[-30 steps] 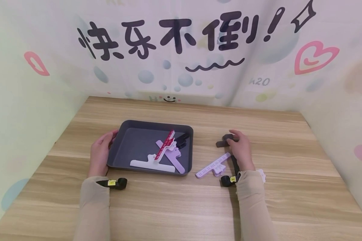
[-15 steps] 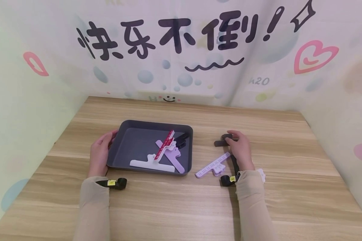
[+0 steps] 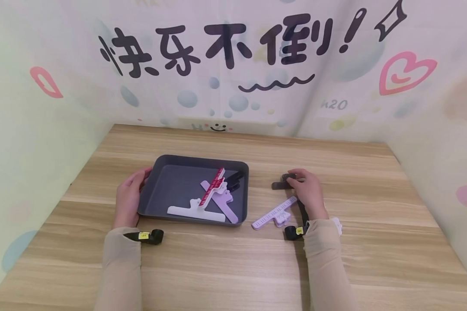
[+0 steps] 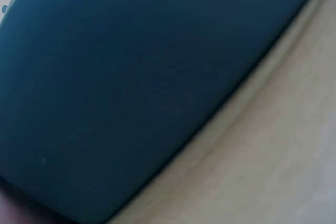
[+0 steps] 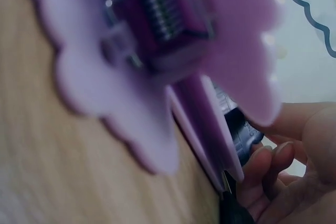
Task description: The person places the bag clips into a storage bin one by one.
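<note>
A dark grey tray (image 3: pixel 187 172) lies on the table, with my left hand (image 3: pixel 127 196) holding its left side. Its outer wall (image 4: pixel 136 87) fills most of the left wrist view. In my right hand (image 3: pixel 310 192), thumb and fingers pinch a black bag clip (image 3: pixel 281 185), right of the tray and low over the table. A lilac clip with ruler-like marks (image 3: pixel 274 213) lies just in front. In the right wrist view, a purple clip (image 5: pixel 126 98) with a metal spring looms close and partly hides the black clip (image 5: pixel 244 135).
Inside the tray lie a white clip (image 3: pixel 194 211), a red-and-white clip (image 3: pixel 211 188), a lilac clip (image 3: pixel 226 205) and black clips (image 3: pixel 234 179). Part of a white clip (image 3: pixel 337 225) shows beside the right sleeve. A printed cloth (image 3: pixel 218 86) hangs behind the table.
My right hand has shifted slightly to the left with the black bag clip, toward the tray. The left hand and the tray have stayed put.
</note>
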The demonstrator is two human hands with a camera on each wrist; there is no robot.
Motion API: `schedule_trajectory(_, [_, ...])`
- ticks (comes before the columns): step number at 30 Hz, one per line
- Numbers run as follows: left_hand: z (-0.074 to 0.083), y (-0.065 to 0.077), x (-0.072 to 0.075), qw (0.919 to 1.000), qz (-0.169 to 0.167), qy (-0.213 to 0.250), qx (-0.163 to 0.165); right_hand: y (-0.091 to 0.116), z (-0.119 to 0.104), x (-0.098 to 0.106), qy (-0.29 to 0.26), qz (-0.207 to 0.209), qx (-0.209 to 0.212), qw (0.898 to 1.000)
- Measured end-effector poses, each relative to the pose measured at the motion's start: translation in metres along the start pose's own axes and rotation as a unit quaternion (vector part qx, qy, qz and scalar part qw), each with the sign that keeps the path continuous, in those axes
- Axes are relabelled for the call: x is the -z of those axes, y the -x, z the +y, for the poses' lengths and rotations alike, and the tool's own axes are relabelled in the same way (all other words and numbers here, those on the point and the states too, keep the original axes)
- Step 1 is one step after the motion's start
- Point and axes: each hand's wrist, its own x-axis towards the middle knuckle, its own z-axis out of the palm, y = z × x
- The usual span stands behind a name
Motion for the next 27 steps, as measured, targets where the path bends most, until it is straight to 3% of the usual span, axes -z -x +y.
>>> schedule_trajectory(12, [-0.0009,-0.0003,0.0001,1.0,0.006,-0.005,0.005,-0.0007,-0.0016,0.0014,0.017,-0.018,0.041,0.999])
schedule_trajectory(27, [-0.0011,-0.0004,-0.0007,0.9999,0.007,-0.014,-0.002,0.0019,-0.0061,0.0034,0.056,-0.039,0.058,0.996])
